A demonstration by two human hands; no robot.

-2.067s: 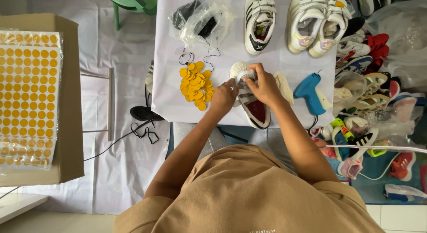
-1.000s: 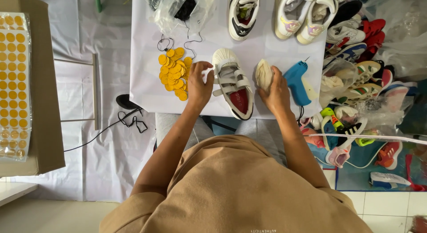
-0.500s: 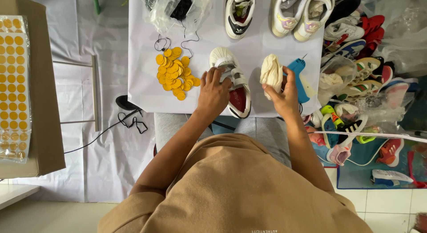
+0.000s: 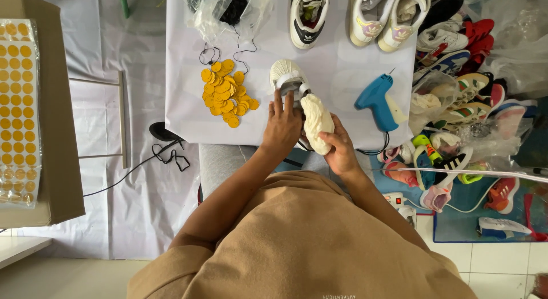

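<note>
**Paper wad meets sneaker at the table edge**

The right hand (image 4: 341,150) is clenched around a cream wad of crumpled paper (image 4: 316,121), its tip pressed toward the mouth of a white sneaker (image 4: 288,79). The left hand (image 4: 281,125) lies on the sneaker's rear part, fingers spread and loosely curled, steadying it. The sneaker lies at the near edge of the white table (image 4: 342,65), toe pointing away. Judging by this, the stuffing step is in hand, barely started; it calls for a firm push into the opening while the left hand braces the shoe. Just left lies a heap of yellow round tags (image 4: 225,93); to the right, a blue tagging gun (image 4: 378,100). Farther back stand more sneakers (image 4: 308,13).
</note>
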